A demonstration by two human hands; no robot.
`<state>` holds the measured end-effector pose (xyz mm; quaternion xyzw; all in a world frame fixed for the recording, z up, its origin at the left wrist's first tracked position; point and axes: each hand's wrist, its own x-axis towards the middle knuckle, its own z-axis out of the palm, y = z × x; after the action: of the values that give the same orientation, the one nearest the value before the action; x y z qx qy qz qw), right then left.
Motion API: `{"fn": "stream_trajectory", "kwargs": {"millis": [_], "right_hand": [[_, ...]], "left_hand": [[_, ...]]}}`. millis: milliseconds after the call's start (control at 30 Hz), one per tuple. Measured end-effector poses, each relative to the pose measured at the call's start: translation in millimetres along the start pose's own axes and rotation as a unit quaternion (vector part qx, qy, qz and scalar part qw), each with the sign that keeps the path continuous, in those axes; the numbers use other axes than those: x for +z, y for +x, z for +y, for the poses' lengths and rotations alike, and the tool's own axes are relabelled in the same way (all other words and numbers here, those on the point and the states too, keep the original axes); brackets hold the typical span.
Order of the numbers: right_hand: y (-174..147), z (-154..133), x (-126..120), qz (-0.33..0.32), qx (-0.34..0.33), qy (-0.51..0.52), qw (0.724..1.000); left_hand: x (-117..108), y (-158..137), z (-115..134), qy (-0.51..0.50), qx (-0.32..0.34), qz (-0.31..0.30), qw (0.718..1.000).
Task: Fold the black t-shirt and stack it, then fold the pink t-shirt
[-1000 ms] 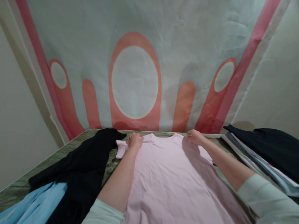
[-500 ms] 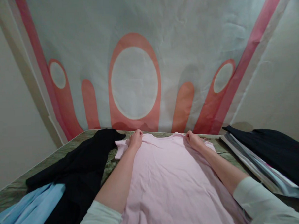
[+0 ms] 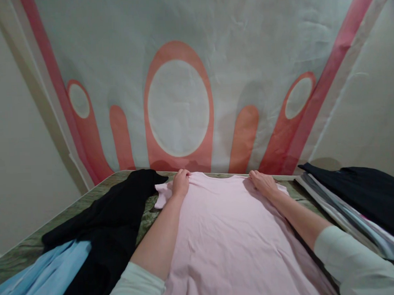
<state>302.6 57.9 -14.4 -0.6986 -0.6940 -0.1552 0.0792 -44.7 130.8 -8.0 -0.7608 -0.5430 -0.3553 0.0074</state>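
A pale pink T-shirt [image 3: 230,233] lies spread over the table, its neckline toward the far edge and its lower part running out of view toward me. My left hand [image 3: 181,182] is closed on the shirt's left shoulder, beside the collar. At the opposite shoulder, my right hand [image 3: 262,181] has its fingers bent down onto the cloth in a pinch. Short sleeves stick out past both hands. Creases run across the front of the shirt.
To the left, a black garment [image 3: 112,229] lies loosely, with a light blue garment [image 3: 42,276] by it. A stack of folded clothes [image 3: 353,214], black on top, sits at the right. Behind the table [image 3: 97,191] hangs a grey printed sheet [image 3: 271,44].
The shirt's collar has been pulled a little straighter and flatter between my hands. My view has shifted slightly, and both hands stay at the shoulders.
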Motion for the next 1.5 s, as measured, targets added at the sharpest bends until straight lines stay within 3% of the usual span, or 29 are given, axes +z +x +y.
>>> {"fn": "stream_trajectory", "kwargs": {"millis": [267,400,500,600,667,833,1000,1133,1367,1500], "right_hand": [[4.6,9.7,5.9,-0.019,0.039,0.029,0.999],[-7.7,-4.6,-9.9,0.026,0.05,0.056,0.997],[-42.0,-35.2,-29.5,0.05,-0.04,0.133,0.989],[-88.4,-64.3,-42.7,-0.012,-0.188,0.201,0.961],[-112.7,-69.3,-44.9,-0.058,-0.227,0.219,0.947],[-129.1,-27.2,-35.0,-0.09,-0.171,0.209,0.958],[-127.2,12.9,-24.6,-0.095,-0.136,0.185,0.969],[-127.9,19.2,-19.5,-0.098,-0.143,0.177,0.969],[-128.6,29.3,-13.7,-0.108,-0.145,0.171,0.969],[-129.8,44.5,-16.5,-0.144,-0.142,0.127,0.971]], "left_hand": [[7.3,0.4,-3.1,0.003,-0.01,-0.024,1.0],[10.0,0.8,-4.4,0.015,-0.01,-0.038,0.999],[12.9,0.7,-3.9,0.038,-0.018,-0.057,0.997],[14.4,2.9,-4.9,0.05,-0.021,-0.074,0.996],[13.5,7.6,-7.7,0.051,-0.019,-0.089,0.995],[10.9,27.5,-14.2,0.045,-0.003,-0.116,0.992],[15.9,32.1,-1.9,0.042,0.02,-0.114,0.992],[11.3,12.9,13.3,0.055,0.047,-0.108,0.991],[-7.3,-44.9,29.2,0.071,0.128,-0.217,0.965],[-9.5,-60.0,35.7,0.107,0.127,-0.224,0.96]]}}
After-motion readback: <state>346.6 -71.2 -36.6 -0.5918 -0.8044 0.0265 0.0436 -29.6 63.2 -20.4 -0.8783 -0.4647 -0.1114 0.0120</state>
